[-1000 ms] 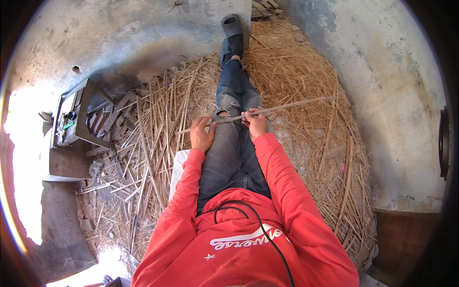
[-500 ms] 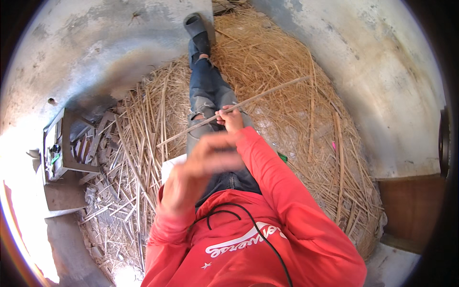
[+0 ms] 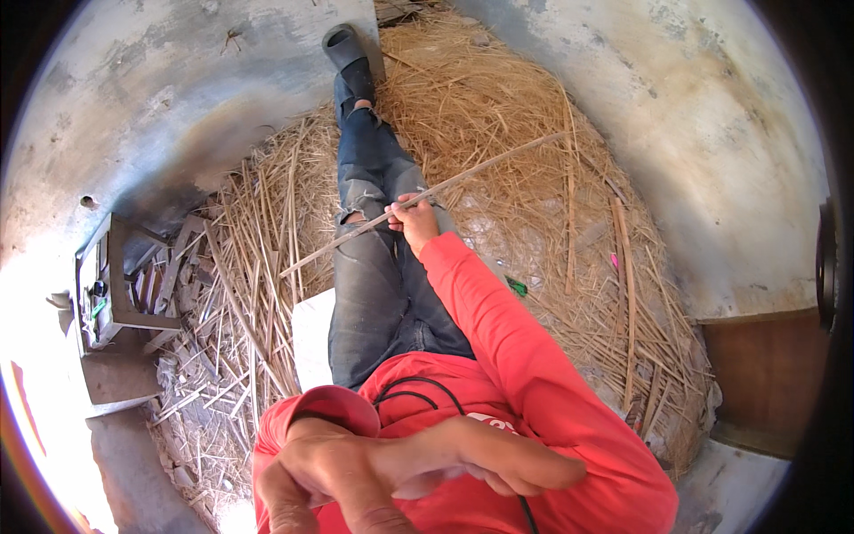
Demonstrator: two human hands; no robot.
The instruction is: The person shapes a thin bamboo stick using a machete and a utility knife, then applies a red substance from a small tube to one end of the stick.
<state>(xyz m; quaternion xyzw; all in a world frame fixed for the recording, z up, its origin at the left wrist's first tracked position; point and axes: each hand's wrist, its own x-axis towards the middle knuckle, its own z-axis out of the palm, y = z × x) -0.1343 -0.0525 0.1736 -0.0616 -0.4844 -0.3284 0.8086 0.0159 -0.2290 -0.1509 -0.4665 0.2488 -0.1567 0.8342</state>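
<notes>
While the right hand (image 3: 411,221) grips a stick (image 3: 485,166) across the legs (image 3: 374,276), both ends jutting free above the floor (image 3: 485,236), the left hand (image 3: 356,454) splays well apart; straw (image 3: 463,98) reaches the right wall (image 3: 676,160).

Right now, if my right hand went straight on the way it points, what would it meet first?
Probably your left trouser leg; depth is unclear, so the right hand, holding the stick, might pass just above it.

The hoodie (image 3: 543,365) was red, the jeans (image 3: 369,285) faded blue-grey.
The stick (image 3: 498,162) was pale tan, the straw (image 3: 463,80) golden brown, the wall (image 3: 667,142) mottled grey.
</notes>
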